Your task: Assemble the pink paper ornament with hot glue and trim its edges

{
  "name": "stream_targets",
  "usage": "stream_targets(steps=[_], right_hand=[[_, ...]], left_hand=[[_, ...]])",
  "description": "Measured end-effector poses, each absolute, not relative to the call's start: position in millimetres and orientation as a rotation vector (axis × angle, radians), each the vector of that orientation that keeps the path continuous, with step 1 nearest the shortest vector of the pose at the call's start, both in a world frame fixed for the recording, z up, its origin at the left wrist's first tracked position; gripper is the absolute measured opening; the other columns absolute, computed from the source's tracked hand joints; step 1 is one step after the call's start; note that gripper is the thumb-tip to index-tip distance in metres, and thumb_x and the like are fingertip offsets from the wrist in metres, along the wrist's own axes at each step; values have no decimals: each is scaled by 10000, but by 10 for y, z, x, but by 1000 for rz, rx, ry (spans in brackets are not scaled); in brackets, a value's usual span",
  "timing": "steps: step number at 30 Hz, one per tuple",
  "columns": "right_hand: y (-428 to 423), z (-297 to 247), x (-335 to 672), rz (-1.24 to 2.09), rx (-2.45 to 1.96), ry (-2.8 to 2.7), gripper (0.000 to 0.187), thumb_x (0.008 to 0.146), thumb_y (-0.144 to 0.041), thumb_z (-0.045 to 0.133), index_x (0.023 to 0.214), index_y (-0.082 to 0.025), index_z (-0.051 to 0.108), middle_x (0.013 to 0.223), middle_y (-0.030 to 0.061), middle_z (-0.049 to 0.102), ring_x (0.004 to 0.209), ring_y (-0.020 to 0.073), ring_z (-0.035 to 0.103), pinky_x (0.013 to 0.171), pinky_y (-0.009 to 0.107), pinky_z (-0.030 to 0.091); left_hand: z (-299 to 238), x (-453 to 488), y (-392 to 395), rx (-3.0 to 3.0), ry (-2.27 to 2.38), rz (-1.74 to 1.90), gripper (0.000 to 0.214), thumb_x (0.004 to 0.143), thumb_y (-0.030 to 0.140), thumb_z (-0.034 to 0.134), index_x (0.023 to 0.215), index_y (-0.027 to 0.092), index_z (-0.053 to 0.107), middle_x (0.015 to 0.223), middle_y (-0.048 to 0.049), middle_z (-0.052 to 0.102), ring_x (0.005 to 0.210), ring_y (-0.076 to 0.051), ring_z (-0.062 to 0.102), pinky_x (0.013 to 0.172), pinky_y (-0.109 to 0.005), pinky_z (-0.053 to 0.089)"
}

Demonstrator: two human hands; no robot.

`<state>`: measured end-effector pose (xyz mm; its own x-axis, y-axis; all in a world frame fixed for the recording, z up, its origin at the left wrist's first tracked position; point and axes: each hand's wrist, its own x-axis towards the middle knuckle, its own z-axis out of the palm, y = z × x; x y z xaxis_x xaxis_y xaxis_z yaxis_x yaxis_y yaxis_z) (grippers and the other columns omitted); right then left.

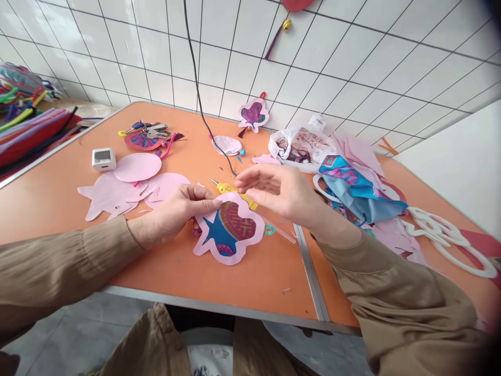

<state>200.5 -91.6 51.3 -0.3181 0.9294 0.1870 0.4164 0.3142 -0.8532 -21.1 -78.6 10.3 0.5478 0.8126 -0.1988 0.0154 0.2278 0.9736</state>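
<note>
My left hand (176, 209) pinches the edge of a pink fish-shaped cutout (246, 248) between thumb and fingers. Blue, purple and gold patterned fabric (237, 222) covers the cutout's middle. Just above and to its right, my right hand (279, 193) hovers with fingers stretched out and nothing visible in them. Partly hidden below that hand lies a yellow glue gun (225, 187), its tip pointing left. A clear glue stick (279, 230) reaches out to the right from under the cutout. Close to the cutout's right edge rests a small teal clip-like piece (269, 230).
Pink paper fish shapes (113, 193) and a white cube-shaped device (104, 159) lie left. Keys (154, 130) sit on a round ornament behind them. A finished-looking fish ornament (254, 114) leans on the tiled wall. Plastic bag (309, 146), blue fabric (356, 193) and scraps crowd the right. A black cord (195, 73) hangs down.
</note>
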Motion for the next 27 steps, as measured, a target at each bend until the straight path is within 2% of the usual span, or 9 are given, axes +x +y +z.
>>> stream_targets(steps=[3, 5, 8, 13, 17, 19, 24, 27], right_hand=[[-961, 436, 1927, 1048, -1195, -1867, 351, 746, -237, 724, 1093, -192, 706, 1044, 83, 777, 961, 233, 736, 867, 411, 590], [-991, 414, 1901, 1076, -1204, -1873, 387, 733, -192, 694, 1120, -187, 707, 1038, 76, 774, 934, 216, 732, 844, 388, 587], [-1021, 412, 1880, 1092, -1229, -1847, 343, 723, -172, 680, 1064, -179, 720, 917, 44, 761, 814, 181, 711, 758, 344, 577], [-1040, 437, 1852, 1150, -1263, -1735, 125, 766, -272, 736, 837, -176, 699, 744, 23, 726, 659, 151, 681, 602, 286, 538], [-1033, 421, 1851, 1074, -1275, -1749, 230, 796, -359, 764, 699, -181, 655, 626, 10, 681, 577, 140, 649, 541, 267, 500], [-1027, 411, 1860, 1029, -1270, -1783, 236, 818, -354, 746, 688, -180, 654, 621, 11, 683, 564, 134, 637, 536, 263, 493], [-1042, 421, 1867, 934, -1302, -1835, 171, 870, -256, 652, 720, -176, 667, 636, 17, 699, 560, 131, 632, 533, 259, 475], [-1062, 426, 1854, 838, -1305, -1878, 178, 878, -245, 637, 717, -175, 662, 631, 16, 694, 572, 132, 628, 545, 262, 461]], left_hand=[[107, -215, -787, 1233, 826, 663, 391, 740, 415, 818, 547, 144, 612, 449, -23, 585, 371, -98, 497, 386, -210, 387], [106, -223, -790, 1244, 821, 660, 371, 740, 409, 819, 568, 138, 632, 453, -22, 592, 377, -97, 508, 394, -206, 404], [115, -235, -800, 1285, 824, 668, 351, 751, 402, 813, 595, 129, 656, 482, -25, 614, 403, -97, 536, 415, -198, 432], [143, -246, -823, 1350, 840, 682, 364, 801, 413, 771, 606, 130, 649, 499, -31, 630, 417, -107, 562, 427, -203, 465], [142, -247, -831, 1344, 822, 693, 358, 807, 423, 763, 636, 130, 649, 511, -36, 645, 405, -120, 569, 417, -221, 477], [137, -250, -832, 1351, 811, 700, 346, 801, 423, 766, 658, 129, 656, 519, -32, 644, 405, -122, 568, 414, -228, 479], [124, -256, -821, 1435, 808, 728, 291, 773, 382, 771, 856, 103, 747, 652, -55, 715, 466, -133, 595, 446, -256, 515], [115, -251, -813, 1485, 841, 728, 279, 777, 378, 742, 781, 99, 730, 651, -61, 707, 493, -128, 596, 471, -250, 519]])
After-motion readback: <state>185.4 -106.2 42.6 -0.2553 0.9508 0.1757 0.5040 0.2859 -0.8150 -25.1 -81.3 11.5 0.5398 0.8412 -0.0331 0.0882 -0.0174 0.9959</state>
